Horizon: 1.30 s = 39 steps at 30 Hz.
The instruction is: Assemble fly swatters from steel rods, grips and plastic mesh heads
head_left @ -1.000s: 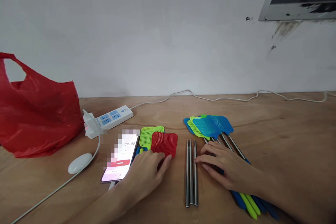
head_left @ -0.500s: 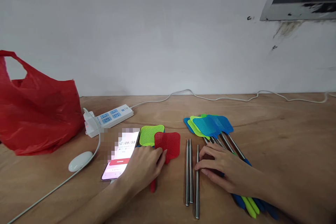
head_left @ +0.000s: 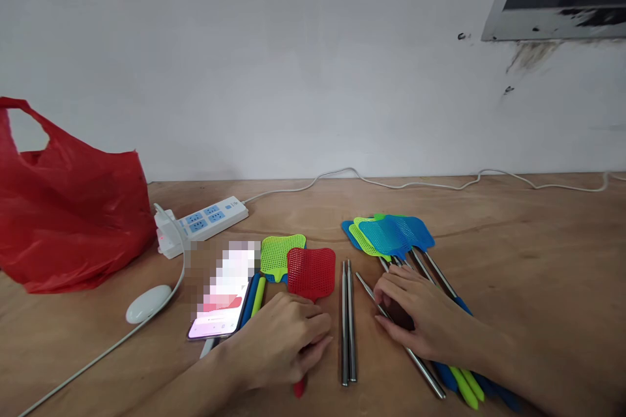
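Note:
My left hand is closed over a red handle, whose lower end shows below the fingers. Just above it lies the perforated red fly swatter head, partly over a yellow-green head. Between the thumb and fingers of my right hand is a slim metal rod, slanted down to the right. Two more metal rods lie side by side between my hands. Under and beyond my right hand is a pile of fly swatters with blue heads and blue and yellow-green handles.
Left of my left hand lies a lit phone, with blue and yellow-green handles beside it. Farther left are a white power strip, a white mouse-shaped object and a red plastic bag. A cable runs along the wall.
The third metal rod has swung from upright beside the pair to a slant, its lower end going right under my right hand. My left hand and the red handle have come nearer and rightward.

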Each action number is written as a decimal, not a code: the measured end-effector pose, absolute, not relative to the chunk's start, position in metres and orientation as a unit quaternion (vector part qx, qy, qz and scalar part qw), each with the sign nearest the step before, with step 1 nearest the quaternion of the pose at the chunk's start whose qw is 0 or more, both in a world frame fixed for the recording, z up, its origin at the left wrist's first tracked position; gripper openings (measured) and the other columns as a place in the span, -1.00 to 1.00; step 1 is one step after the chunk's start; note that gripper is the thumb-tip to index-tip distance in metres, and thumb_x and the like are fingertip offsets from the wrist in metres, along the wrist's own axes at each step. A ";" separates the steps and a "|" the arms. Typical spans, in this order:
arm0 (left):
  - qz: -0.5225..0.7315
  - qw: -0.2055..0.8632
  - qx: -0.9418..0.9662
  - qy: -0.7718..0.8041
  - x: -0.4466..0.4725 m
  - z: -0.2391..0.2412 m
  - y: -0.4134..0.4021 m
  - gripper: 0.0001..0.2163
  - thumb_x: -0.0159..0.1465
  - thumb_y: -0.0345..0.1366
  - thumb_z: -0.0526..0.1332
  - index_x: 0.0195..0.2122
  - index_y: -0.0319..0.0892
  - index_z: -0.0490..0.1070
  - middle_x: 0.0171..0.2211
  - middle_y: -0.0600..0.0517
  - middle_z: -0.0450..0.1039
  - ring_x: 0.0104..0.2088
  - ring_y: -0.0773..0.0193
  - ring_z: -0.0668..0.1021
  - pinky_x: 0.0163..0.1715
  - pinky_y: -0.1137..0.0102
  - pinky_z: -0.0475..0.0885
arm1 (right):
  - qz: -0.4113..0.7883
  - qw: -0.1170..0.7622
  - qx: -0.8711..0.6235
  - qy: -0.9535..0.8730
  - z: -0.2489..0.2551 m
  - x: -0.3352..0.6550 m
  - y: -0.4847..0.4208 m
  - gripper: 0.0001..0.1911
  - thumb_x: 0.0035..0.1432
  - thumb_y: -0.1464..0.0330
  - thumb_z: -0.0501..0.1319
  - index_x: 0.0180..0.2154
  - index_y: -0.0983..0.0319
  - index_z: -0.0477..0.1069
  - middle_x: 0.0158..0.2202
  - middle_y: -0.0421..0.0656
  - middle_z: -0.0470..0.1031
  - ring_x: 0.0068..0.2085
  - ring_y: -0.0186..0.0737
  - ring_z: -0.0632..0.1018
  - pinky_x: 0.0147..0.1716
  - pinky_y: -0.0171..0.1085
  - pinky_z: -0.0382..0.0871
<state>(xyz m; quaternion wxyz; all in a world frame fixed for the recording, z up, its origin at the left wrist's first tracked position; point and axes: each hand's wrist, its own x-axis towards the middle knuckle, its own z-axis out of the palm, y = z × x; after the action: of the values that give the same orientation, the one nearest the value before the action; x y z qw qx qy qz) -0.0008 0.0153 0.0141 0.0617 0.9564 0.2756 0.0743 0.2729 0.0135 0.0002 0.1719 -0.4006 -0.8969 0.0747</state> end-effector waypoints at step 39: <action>0.069 0.029 0.930 0.359 0.005 0.014 0.012 -0.82 0.38 -0.26 0.12 -0.38 -0.15 0.33 -0.41 0.04 0.52 -0.41 0.15 0.56 -0.44 0.33 0.26 | 0.619 0.557 -0.382 -0.401 0.009 0.275 0.030 -0.65 0.10 0.07 0.37 -0.36 0.25 0.62 -0.34 -0.05 0.63 -0.37 -0.22 0.56 -0.41 -0.34 0.48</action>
<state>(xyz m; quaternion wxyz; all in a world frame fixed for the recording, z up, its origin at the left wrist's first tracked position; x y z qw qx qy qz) 0.0054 0.0115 0.0137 0.0293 0.9305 0.3585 0.0695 0.2748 0.0297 0.0087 0.5566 -0.3821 -0.4014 0.6189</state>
